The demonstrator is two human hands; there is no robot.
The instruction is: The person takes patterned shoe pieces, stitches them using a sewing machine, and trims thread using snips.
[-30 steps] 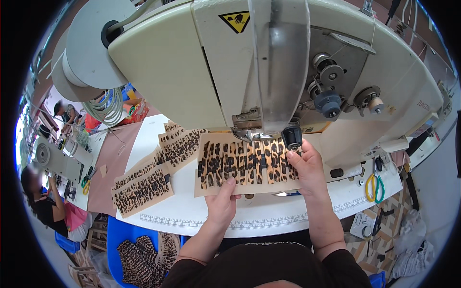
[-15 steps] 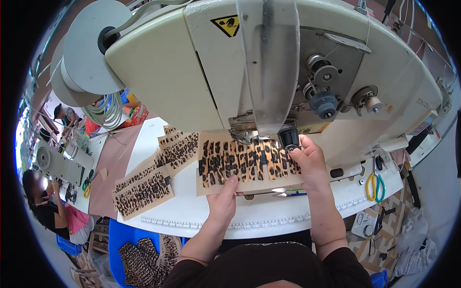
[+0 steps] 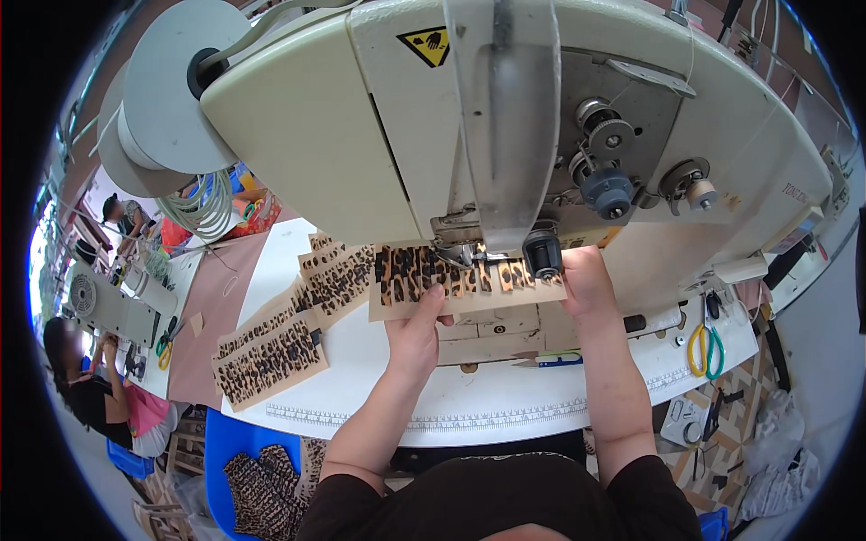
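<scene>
"Where's the leopard-strip card (image 3: 487,278)?"

"Under the machine's (image 3: 298,135) presser foot (image 3: 462,258), I think. L hand (image 3: 418,323) is pinching its lower edge, thumb on top. R hand (image 3: 590,279) is at the R end; I can't tell if those fingers pinch."

"Risks?"

"Uneven pull could skew it, imo; L thumb could get too near the foot if it slips fwd."

"Containers?"

"Blue bin (image 3: 215,455), lower L, w/ leopard-print pieces (image 3: 262,491). Red bag or basket (image 3: 264,219), upper L: contents unclear from here."
</scene>
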